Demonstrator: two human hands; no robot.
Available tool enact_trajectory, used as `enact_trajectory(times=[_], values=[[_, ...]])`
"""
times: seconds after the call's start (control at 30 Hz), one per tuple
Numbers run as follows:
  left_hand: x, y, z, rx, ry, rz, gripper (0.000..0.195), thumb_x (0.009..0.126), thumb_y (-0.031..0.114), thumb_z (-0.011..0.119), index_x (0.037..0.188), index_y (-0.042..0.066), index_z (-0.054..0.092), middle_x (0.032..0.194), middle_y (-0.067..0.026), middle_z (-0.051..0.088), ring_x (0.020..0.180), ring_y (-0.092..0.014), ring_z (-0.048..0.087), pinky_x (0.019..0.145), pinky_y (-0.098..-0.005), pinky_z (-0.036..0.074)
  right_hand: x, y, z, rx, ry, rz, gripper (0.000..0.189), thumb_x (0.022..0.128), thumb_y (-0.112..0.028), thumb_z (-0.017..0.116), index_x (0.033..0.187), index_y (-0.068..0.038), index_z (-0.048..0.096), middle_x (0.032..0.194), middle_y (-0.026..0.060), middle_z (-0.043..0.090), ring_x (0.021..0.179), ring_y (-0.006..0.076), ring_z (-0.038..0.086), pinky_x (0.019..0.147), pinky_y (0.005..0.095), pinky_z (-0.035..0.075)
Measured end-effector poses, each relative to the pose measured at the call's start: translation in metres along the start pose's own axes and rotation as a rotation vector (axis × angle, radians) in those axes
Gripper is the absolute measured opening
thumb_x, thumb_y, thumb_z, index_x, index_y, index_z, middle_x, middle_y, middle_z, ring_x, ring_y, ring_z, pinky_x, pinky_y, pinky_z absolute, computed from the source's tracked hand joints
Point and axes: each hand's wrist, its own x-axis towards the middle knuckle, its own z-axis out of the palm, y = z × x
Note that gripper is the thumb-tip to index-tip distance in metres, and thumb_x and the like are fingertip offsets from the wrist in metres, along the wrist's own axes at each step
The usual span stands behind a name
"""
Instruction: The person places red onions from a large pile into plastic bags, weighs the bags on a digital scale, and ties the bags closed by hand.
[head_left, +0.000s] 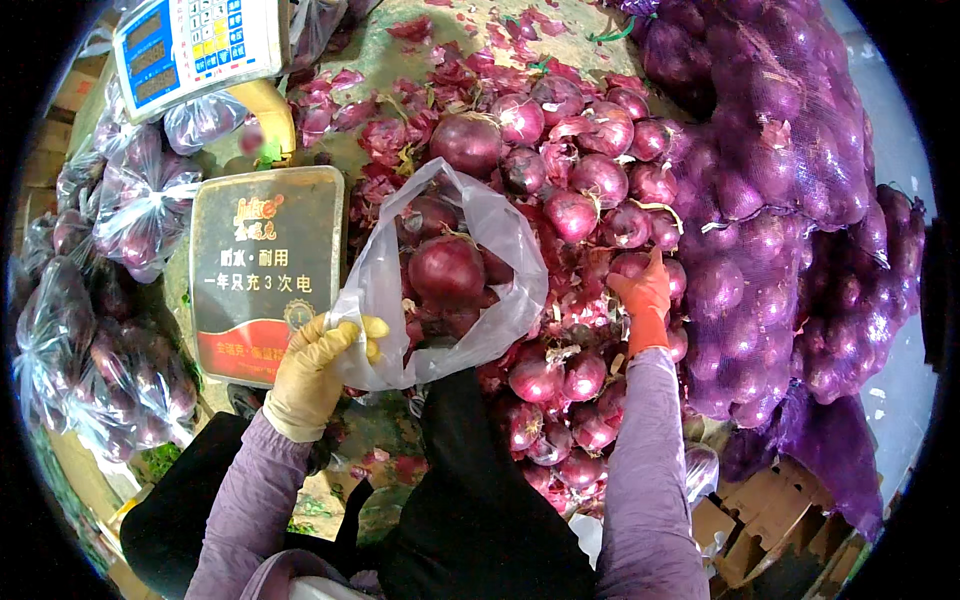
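My left hand (319, 367), in a pale yellow rubber glove, pinches the rim of a clear plastic bag (517, 300). The bag's mouth gapes upward, and several red onions (447, 268) sit inside it. On the right, my right hand (646, 300) wears an orange rubber glove and reaches into a heap of loose red onions (598, 180). Its thumb and forefinger are at a red onion (628, 264) on the heap's right side. Whether they grip it is not clear, as the other fingers are hidden.
A digital scale has its platform (268, 274) left of the bag and its keypad display (199, 52) above. Tied clear bags of onions (142, 202) crowd the far left. Purple mesh sacks of onions (739, 292) stand along the right. Loose onion skins (487, 64) litter the far surface. Cardboard (765, 502) lies at lower right.
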Motion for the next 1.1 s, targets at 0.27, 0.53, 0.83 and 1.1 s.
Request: enact_trajectory(times=[0.27, 0.53, 0.83, 1.1], values=[[0.003, -0.010, 0.004, -0.019, -0.017, 0.005, 0.024, 0.080, 0.020, 0.054, 0.091, 0.000, 0.061, 0.077, -0.0052, 0.061, 0.070, -0.013, 0.055, 0.068, -0.0251, 0.044, -0.026, -0.028, -0.010, -0.057, -0.375, -0.071, 0.087, 0.052, -0.039, 0.074, 0.122, -0.001, 0.040, 0.116, 0.0203, 0.050, 0.109, 0.0327, 0.048, 0.091, 0.0366, 0.039], [0.003, -0.001, -0.002, -0.088, -0.084, -0.005, 0.020, 0.080, 0.013, 0.055, 0.093, 0.000, 0.061, 0.089, -0.0084, 0.063, 0.081, -0.014, 0.058, 0.074, -0.0275, 0.045, -0.051, -0.034, 0.008, 0.452, -0.426, -0.096, 0.077, 0.058, -0.029, 0.076, 0.121, -0.002, 0.042, 0.110, 0.0145, 0.055, 0.100, 0.0251, 0.053, 0.086, 0.0324, 0.042], [0.004, 0.003, -0.023, -0.128, -0.022, 0.113, 0.020, 0.077, 0.014, 0.059, 0.094, 0.003, 0.056, 0.093, -0.0100, 0.063, 0.085, -0.016, 0.056, 0.083, -0.0293, 0.040, -0.060, -0.005, -0.025, 1.980, -0.984, 0.227, 0.081, 0.071, -0.067, 0.041, 0.118, -0.001, 0.043, 0.116, 0.0262, 0.046, 0.099, 0.0410, 0.051, 0.080, 0.0484, 0.046], [-0.020, 0.021, 0.029, 1.101, 0.280, 1.083, 0.057, 0.065, 0.002, 0.062, 0.118, 0.001, 0.042, 0.112, -0.0125, 0.047, 0.106, -0.025, 0.044, 0.094, -0.0352, 0.032, -0.095, -0.053, -0.042, 2.006, -1.000, 0.165, 0.079, 0.077, -0.066, 0.035, 0.125, -0.003, 0.037, 0.122, 0.0268, 0.042, 0.107, 0.0429, 0.045, 0.087, 0.0527, 0.040]])
